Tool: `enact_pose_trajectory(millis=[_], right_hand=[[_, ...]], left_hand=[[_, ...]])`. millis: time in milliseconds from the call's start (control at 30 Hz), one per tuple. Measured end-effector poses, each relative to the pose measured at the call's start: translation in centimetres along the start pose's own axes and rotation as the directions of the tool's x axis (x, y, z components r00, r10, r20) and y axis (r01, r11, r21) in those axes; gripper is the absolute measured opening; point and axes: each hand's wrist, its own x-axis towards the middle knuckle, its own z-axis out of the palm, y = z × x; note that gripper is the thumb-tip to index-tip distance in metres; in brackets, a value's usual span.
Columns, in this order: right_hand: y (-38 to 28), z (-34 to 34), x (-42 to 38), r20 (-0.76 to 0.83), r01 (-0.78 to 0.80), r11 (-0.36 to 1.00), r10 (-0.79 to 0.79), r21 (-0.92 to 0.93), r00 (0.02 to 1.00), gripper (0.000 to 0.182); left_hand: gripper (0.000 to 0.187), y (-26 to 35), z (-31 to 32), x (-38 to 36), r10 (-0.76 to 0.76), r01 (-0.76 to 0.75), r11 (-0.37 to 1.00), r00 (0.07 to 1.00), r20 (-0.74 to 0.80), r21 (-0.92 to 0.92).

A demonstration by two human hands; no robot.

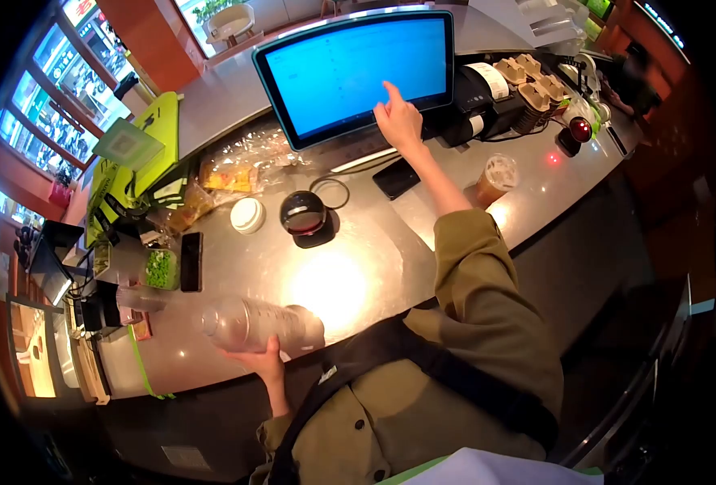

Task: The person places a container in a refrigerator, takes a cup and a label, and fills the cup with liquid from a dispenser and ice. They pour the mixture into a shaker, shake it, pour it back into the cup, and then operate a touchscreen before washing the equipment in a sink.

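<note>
My left hand (267, 362) grips a clear plastic shaker (261, 325) near the counter's front edge; the shaker leans over almost onto its side, its narrow end toward the left. At the back of the counter, my right hand (400, 121) is raised before a touchscreen (350, 69) with a bright blue display. Its index finger is stretched out and overlaps the lower right of the display, the other fingers are partly curled, and nothing is held. A black round-headed device (303, 217) stands between the two hands, beside a white round lid (247, 215).
One phone (191, 262) lies left beside a container of green bits (161, 269), another phone (397, 178) below the screen. An iced drink (498, 175) stands right of my forearm. Further right are a receipt printer (478, 95), cardboard cup carriers (532, 81) and a red-lit scanner (576, 133).
</note>
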Motion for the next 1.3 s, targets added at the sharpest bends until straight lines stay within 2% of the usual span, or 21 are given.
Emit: enact_pose_trajectory(millis=[67, 200, 300, 400, 433, 533, 567, 633, 733, 833, 967, 1033, 1133, 1233, 1300], right_hand=[[0.3, -0.2, 1.2, 0.002, 0.005, 1.0, -0.005, 0.021, 1.0, 0.045], [0.4, 0.0, 3.2, 0.029, -0.001, 0.998, -0.001, 0.066, 1.0, 0.047], [0.0, 1.0, 3.5, 0.001, 0.034, 0.992, -0.034, 0.122, 0.999, 0.048], [-0.4, 1.0, 3.5, 0.012, -0.004, 0.991, 0.003, 0.133, 1.0, 0.05], [-0.3, 0.9, 3.4, 0.025, -0.027, 0.992, 0.024, 0.125, 0.999, 0.05], [0.9, 1.7, 1.6, 0.196, -0.098, 0.967, 0.146, -0.235, 0.97, 0.046], [1.7, 2.7, 0.3, 0.354, -0.076, 0.966, 0.162, -0.247, 0.921, 0.043], [3.0, 3.9, -2.3, 0.636, -0.021, 0.965, 0.188, -0.261, 0.749, 0.038], [1.5, 2.1, -2.8, 0.585, -0.017, 0.986, 0.114, -0.168, 0.803, 0.032], [-1.3, 0.6, -0.7, 0.387, -0.019, 1.0, 0.024, -0.015, 0.922, 0.031], [-3.5, 1.9, 1.4, 0.24, 0.091, 0.987, -0.12, 0.131, 0.963, 0.042], [-4.6, 2.5, 2.9, 0.193, 0.128, 0.983, -0.152, 0.129, 0.969, 0.051], [-6.3, 2.9, 5.4, 0.116, 0.138, 0.983, -0.152, 0.12, 0.982, 0.054], [-7.1, 4.4, 6.7, 0.109, 0.096, 0.99, -0.108, 0.108, 0.988, 0.053], [-7.2, 5.3, 5.5, 0.073, 0.121, 0.987, -0.13, 0.106, 0.989, 0.052]], left_hand=[[0.1, 0.4, 3.1, -0.6, -0.105, 0.097, 0.991, 0.991, -0.085, -0.096], [0.091, 2.6, 7.6, -1.7, -0.111, 0.095, 0.943, 0.993, -0.032, -0.319], [0.105, 1.4, 6.9, -2.4, -0.137, 0.139, 0.982, 0.99, 0.026, -0.13], [0.09, 1.3, 6.7, -2.4, -0.029, 0.024, 0.997, 0.997, -0.071, -0.076], [0.089, 1.5, 6.8, -2.3, -0.061, 0.051, 0.992, 0.994, -0.091, -0.114], [0.089, 2.4, 7.0, -2.2, -0.147, 0.118, 0.972, 0.98, -0.133, -0.205], [0.089, 2.4, 7.1, -2.1, -0.133, 0.104, 0.977, 0.979, -0.152, -0.188], [0.091, 2.3, 7.2, -2.2, -0.11, 0.081, 0.984, 0.976, -0.189, -0.156], [0.102, 2.9, 7.7, -1.7, -0.141, 0.113, 0.981, 0.972, -0.188, -0.156], [0.103, 2.7, 6.7, -1.9, -0.093, 0.082, 0.993, 0.986, -0.135, -0.091], [0.097, 3.2, 5.9, -2.8, 0.038, -0.046, 0.998, 0.983, -0.181, -0.038], [0.099, 3.6, 5.7, -3.4, 0.063, -0.073, 0.997, 0.972, -0.228, -0.034], [0.111, 4.9, 5.1, -5.0, -0.075, 0.104, 0.992, 0.936, -0.344, 0.069], [0.101, 4.7, 3.9, -6.7, 0.003, 0.028, 0.997, 0.928, -0.372, 0.076], [0.101, 4.2, 3.1, -8.0, 0.005, 0.032, 0.995, 0.925, -0.379, 0.093]])
